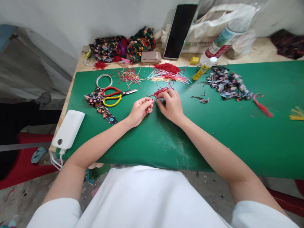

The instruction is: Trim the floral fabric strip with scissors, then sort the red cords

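In the middle of the green mat my left hand [141, 110] is closed, thumb and forefinger pinching a bit of red thread [152, 100]. A little red also shows under its curled fingers. Close beside it, my right hand [172, 104] is bent down with its fingers drawn together; what they hold, if anything, is hidden. Just behind the fingers lies a small heap of red cords [160, 91]. Left of my hands rest scissors [120, 94] with one red and one yellow handle, their blades slightly apart, partly over a strip of black floral cloth [104, 112].
Red, white and yellow threads [168, 72] and loose cords [129, 77] lie farther back. A tape roll [104, 81], glue bottle [204, 69], floral scraps [225, 84] and red tassel [263, 106] surround them. A phone [180, 31] leans behind; a white power bank [68, 129] sits at left.
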`<state>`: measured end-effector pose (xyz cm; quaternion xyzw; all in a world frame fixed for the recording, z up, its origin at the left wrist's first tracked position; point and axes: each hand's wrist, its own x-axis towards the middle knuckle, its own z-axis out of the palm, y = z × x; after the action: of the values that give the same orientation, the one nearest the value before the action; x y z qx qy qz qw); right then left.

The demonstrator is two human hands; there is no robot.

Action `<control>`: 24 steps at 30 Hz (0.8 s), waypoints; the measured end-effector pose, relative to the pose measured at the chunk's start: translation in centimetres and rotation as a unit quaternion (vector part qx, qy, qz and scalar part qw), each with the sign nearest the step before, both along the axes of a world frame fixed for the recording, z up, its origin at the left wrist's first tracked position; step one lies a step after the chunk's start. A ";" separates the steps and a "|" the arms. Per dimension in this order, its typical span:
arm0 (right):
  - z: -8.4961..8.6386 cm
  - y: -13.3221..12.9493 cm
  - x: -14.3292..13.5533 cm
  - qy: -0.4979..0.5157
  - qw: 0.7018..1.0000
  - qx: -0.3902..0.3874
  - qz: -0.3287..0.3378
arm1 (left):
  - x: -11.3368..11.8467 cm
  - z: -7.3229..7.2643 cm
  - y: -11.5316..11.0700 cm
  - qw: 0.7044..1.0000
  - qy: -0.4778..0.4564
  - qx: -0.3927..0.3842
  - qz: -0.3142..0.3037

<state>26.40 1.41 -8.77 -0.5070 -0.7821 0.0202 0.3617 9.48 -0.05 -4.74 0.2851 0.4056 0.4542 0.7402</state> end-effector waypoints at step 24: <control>-1.1 0.1 0.0 -0.070 0.996 -0.046 -0.009 | -1.8 0.4 -2.2 0.949 0.083 0.271 -0.139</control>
<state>26.41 1.51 -9.85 -0.5300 -0.7992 0.0176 0.2829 7.65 -2.23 -4.32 0.5651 0.2833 0.4147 0.6545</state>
